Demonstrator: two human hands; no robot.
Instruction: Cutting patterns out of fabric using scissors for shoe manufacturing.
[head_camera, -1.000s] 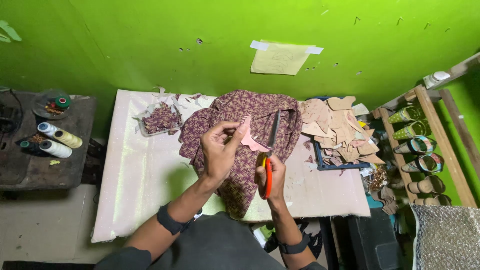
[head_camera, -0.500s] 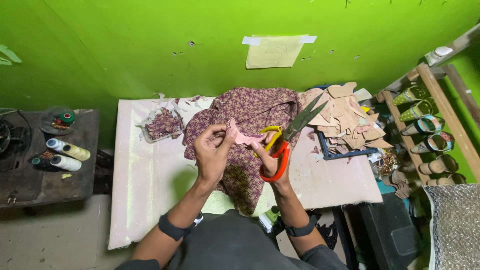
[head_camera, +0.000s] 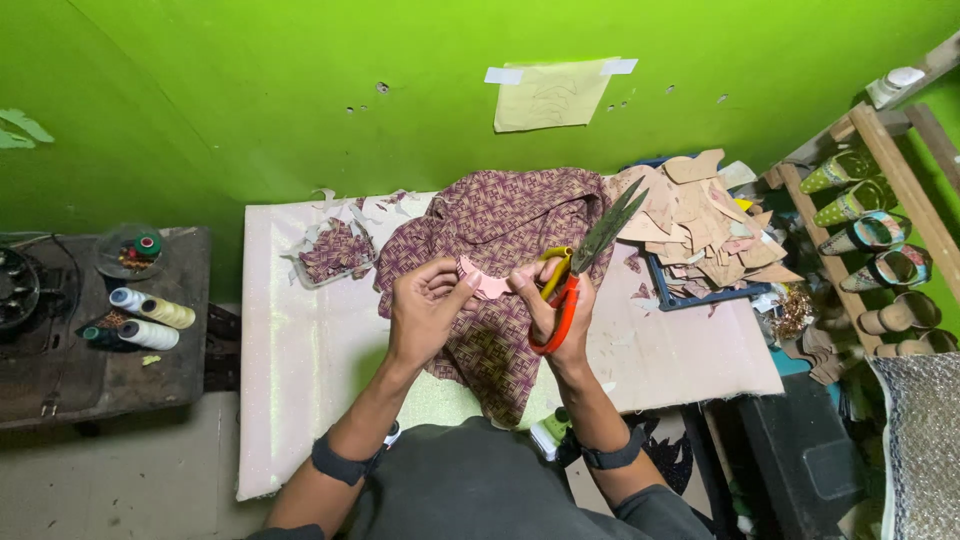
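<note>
**Here, a pink cut-out held up between both hands, scissors tucked aside**

Here, in the head view, the left hand (head_camera: 425, 305) is curled closed, pinching one end of a small pink scalloped piece (head_camera: 487, 284) between thumb and fingers. The right hand (head_camera: 553, 312) pinches the other end with its fingertips while the rest of it is closed around the orange-handled scissors (head_camera: 580, 265), whose blades stand parted and point up and away to the right, not on the piece. The piece sits in the air between the two hands, above a purple patterned fabric (head_camera: 495, 240) spread over the white desk (head_camera: 300, 350).

As a judgement, the pink shape looks already cut along its curved edge and is being checked or turned; whether more trimming is left cannot be told. A heap of tan cut pieces (head_camera: 700, 225) lies on the right of the desk, near the scissors' tips. A clear tray of purple scraps (head_camera: 335, 252) sits on the left. Thread spools (head_camera: 150, 320) rest on a dark side table, well apart
</note>
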